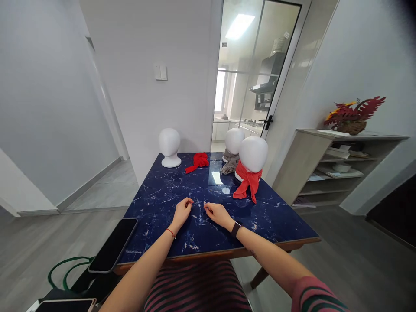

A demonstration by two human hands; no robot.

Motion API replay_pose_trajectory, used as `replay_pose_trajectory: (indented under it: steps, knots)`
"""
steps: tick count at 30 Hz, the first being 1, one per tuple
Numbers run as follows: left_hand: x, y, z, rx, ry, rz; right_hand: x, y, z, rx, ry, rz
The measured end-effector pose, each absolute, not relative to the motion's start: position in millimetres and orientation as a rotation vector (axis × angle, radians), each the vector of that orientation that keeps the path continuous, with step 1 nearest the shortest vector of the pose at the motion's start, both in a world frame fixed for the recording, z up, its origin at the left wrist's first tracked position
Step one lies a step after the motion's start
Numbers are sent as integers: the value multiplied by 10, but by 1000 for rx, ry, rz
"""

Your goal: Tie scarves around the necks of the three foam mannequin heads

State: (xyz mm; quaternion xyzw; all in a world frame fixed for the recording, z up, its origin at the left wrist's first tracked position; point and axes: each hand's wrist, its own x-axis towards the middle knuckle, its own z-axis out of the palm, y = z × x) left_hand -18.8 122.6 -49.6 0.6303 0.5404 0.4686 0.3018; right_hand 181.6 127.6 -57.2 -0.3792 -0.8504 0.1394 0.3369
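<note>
My left hand (pixel 182 212) rests on the dark blue marbled table with its fingers curled in, and nothing shows in it. Just to its right, my right hand (pixel 219 214) lies with fingers closed the same way, also holding nothing I can see. Beyond them at the right stands a white mannequin head (pixel 254 152) with a red scarf (pixel 248 181) knotted round its neck. Behind it, a second mannequin head (pixel 234 139) wears a grey-brown scarf (pixel 230 162). A bare mannequin head (pixel 169 145) stands at the back left, beside a crumpled red scarf (pixel 198 161).
The table (pixel 156 225) has a wooden edge in front of me. A phone (pixel 113 245) lies at its left corner, above a dark bag with green handles (pixel 66 262). A shelf (pixel 313 162) with a flower basket (pixel 352 126) stands right; a glass door (pixel 250 69) is behind.
</note>
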Motion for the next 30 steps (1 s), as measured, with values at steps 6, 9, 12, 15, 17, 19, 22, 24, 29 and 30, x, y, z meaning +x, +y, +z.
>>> replay_pose_trajectory:
  steps: [6,9,12,15,17,19,22,24,29,30]
  knots:
    - [-208,1337,-543,1685,1529,1198,1731,1545,-619,-958,-2262,408]
    - [-231,1467,-559,1717,1572,1164,1611,1898,-621,-1008,-2198,375]
    - [-306,1706,-554,1789,1599,1184,1472,2367,-602,-1232,-2111,272]
    - [-501,2090,-522,1941,1763,1246,1357,2871,-589,-1404,-2000,177]
    - [-678,2398,-492,2049,1971,1222,1299,3180,-601,-1457,-1948,126]
    - [-842,2709,-465,2098,2147,1148,1254,3444,-629,-1531,-1926,54]
    - [-997,3123,-452,2125,2231,1050,1204,3749,-680,-1646,-1912,-40]
    - [-1050,3354,-463,2137,2216,1016,1180,3906,-700,-1676,-1903,-59]
    - [-1225,3834,-514,1922,2360,1086,1136,4242,-694,-1577,-1954,-95]
    - [-1276,3920,-527,1828,2421,1131,1130,4303,-694,-1563,-1966,-93]
